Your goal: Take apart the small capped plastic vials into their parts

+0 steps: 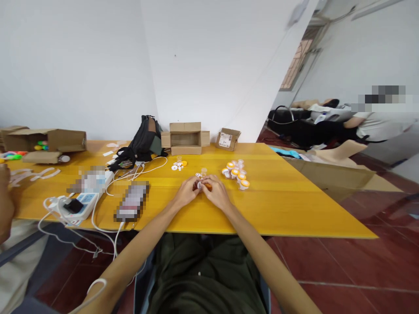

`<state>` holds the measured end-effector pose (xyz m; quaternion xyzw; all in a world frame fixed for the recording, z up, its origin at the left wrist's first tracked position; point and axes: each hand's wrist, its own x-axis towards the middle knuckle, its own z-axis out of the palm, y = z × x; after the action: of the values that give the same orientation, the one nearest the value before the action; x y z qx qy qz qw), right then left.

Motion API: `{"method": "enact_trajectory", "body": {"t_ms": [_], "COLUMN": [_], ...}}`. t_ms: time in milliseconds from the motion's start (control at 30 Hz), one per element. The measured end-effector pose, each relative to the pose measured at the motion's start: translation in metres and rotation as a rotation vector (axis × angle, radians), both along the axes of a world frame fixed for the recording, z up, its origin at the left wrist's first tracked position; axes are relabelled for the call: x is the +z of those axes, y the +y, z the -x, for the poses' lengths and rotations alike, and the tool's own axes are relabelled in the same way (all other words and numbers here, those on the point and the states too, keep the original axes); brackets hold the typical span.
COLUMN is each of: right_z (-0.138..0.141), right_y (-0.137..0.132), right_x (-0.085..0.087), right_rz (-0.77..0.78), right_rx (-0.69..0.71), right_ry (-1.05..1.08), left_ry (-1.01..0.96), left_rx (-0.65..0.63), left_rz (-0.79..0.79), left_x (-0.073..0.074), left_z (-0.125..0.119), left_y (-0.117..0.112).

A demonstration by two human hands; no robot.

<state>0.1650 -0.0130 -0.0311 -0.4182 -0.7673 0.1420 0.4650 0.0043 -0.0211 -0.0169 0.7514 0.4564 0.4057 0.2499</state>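
Note:
Over the middle of the table, my left hand and my right hand meet with bent fingers. Between the fingertips is a small whitish plastic part, and a bit of orange shows under my right fingers. Its exact kind is too small to tell. Just beyond my fingers lie small white pieces with dark dots and a clear round cup. Right of my hands sits a cluster of clear plastic pieces with orange rings. Farther left is a small pile of white discs with an orange one.
An open cardboard box and a smaller carton stand at the back beside a black backpack. A phone, a power strip and loose cables lie left. Another person's arm is at the far left.

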Motion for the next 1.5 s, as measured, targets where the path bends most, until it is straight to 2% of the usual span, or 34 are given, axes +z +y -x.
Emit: {"method": "enact_trajectory", "body": {"t_ms": [367, 667, 867, 1000, 1267, 1500], "right_z": [0.000, 0.001, 0.000, -0.001, 0.005, 0.002], "right_y": [0.000, -0.002, 0.003, 0.005, 0.006, 0.005], "right_x": [0.000, 0.001, -0.004, -0.008, -0.014, -0.013], "right_rz": [0.034, -0.021, -0.135, -0.216, -0.284, -0.291], "right_rx": [-0.048, -0.075, -0.148, -0.207, -0.203, -0.144], "right_ry": [-0.042, -0.033, -0.042, -0.154, -0.503, -0.476], "left_ry": [0.053, -0.060, -0.182, -0.308, -0.479, -0.512], "left_rx": [-0.040, -0.022, 0.024, 0.080, 0.115, 0.105], "left_rz": [0.010, 0.098, 0.191, 0.208, 0.270, 0.300], "left_x": [0.001, 0.003, 0.000, -0.002, -0.005, -0.009], "left_z": [-0.002, -0.004, -0.006, -0.004, 0.003, 0.005], "left_y": [-0.003, -0.002, 0.005, 0.011, 0.020, 0.022]}}
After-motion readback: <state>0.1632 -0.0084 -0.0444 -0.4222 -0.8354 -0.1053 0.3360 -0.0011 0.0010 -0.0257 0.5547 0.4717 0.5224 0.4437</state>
